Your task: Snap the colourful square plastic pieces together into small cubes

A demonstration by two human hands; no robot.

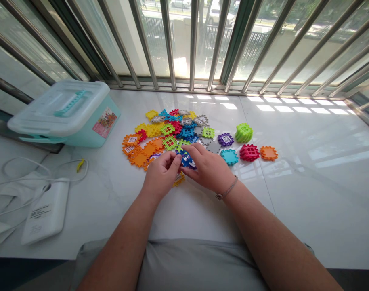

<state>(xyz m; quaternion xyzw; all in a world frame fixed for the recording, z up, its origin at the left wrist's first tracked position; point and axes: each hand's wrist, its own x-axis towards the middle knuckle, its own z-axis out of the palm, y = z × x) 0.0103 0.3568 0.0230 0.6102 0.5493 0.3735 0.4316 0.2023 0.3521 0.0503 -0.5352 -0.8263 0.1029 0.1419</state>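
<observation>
My left hand (162, 171) is closed, its thumb and fingers pinched at the edge of a dark blue notched building tile (188, 160) with white markings. Over that tile's right side reaches my right hand (210, 167), with its fingers stretched out and its thumb apart. How firmly it touches the blue tile is hidden. A pile of notched tiles surrounds my fingertips: orange tiles (139, 158) to the left, green window tiles (169, 142) just beyond, and a grey tile (214, 146) to the right. A yellow tile (179, 179) pokes out below my hands.
To the right are a purple tile (225, 139), a turquoise tile (229, 157), a green stack (244, 132), a red stack (249, 152) and an orange tile (269, 153). A lidded turquoise box (81, 135), a white power bank (47, 212) and cables stand left. Metal bars (192, 48) line the back.
</observation>
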